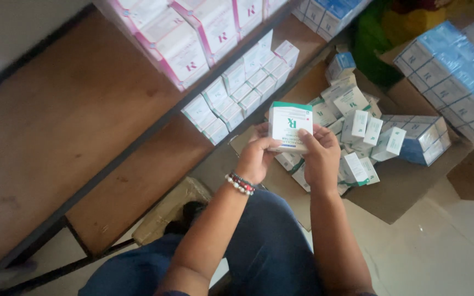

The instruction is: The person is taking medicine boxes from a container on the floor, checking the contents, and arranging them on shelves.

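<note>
Wooden shelf (72,126) carries rows of small white boxes (242,90). On the floor (440,246) lies flattened cardboard (401,186) with a pile of green-white boxes (357,137).

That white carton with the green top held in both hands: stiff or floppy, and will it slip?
The white carton probably stays stiff: its edges look straight between the left hand and right hand. Likely light, since fingertips alone support it. Its smooth faces might slip.
</note>
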